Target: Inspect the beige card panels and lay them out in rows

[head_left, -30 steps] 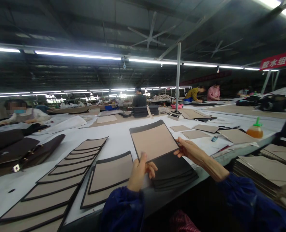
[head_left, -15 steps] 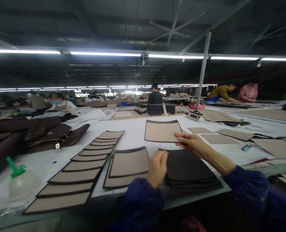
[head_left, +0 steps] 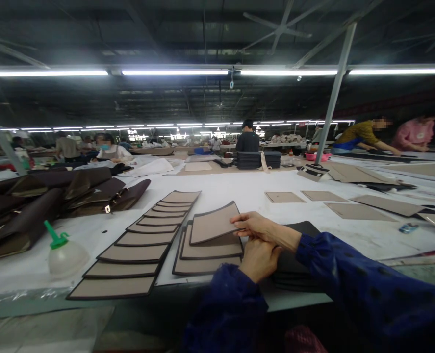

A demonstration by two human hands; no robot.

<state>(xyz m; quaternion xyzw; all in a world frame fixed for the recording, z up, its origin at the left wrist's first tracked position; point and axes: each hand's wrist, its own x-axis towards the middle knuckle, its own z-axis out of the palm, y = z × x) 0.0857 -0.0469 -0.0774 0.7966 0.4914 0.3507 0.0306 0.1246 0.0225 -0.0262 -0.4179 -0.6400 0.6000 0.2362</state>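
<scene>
My right hand (head_left: 257,228) pinches the right edge of a beige panel with a dark border (head_left: 215,223), holding it tilted over a small pile of like panels (head_left: 202,264). Beneath my right wrist, my left hand (head_left: 259,257) is closed, and whatever its curled fingers may hold is hidden. Close by on the right lies a stack of black panels (head_left: 301,230), partly covered by my right arm and sleeve. To the left, a long overlapping row of bordered beige panels (head_left: 136,253) runs away from me.
On the white-covered table (head_left: 235,184) stands a squat bottle with a green spout (head_left: 64,252). Dark brown bags (head_left: 88,193) fill the left side. Beige sheets (head_left: 360,212) and a small blue object (head_left: 408,228) lie right. Several people work farther back, near a metal post (head_left: 337,93).
My right hand has carried the beige panel leftward and down, from above the black stack to over the small pile. My left hand stays closed, now under the right wrist. The view has shifted.
</scene>
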